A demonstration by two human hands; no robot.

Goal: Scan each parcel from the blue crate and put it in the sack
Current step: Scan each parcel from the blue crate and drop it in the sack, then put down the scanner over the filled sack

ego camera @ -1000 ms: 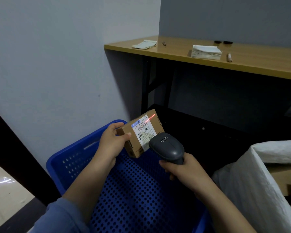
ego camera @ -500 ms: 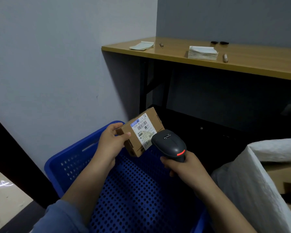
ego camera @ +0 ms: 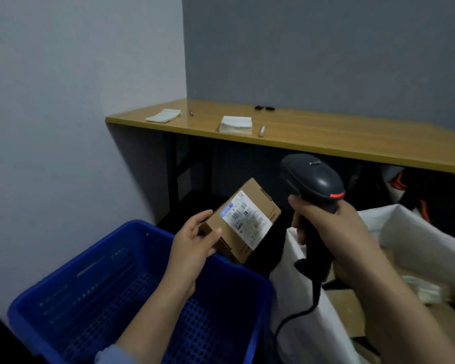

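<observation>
The left hand holds a small brown cardboard parcel with a white label, thumb on top and fingers curled under one end. The parcel is up in the air, tilted, over the far right corner of the blue plastic crate with holes and just beside the rim of the white woven sack. The right hand is wrapped tight round the handle of the black scanner gun, whose nose points up and away from the label, so I think this parcel's scan is done.

The part of the crate's floor that shows has no parcels on it, though the arm hides a strip. Brown shapes lie in the sack, maybe boxes, but they are too blurry to be sure. What is left is the drop into the sack.

The way is short, but the scanner hand hangs right over the sack's mouth and the cord trails down its wall, so the parcel should slip in under it near the sack's left rim.
</observation>
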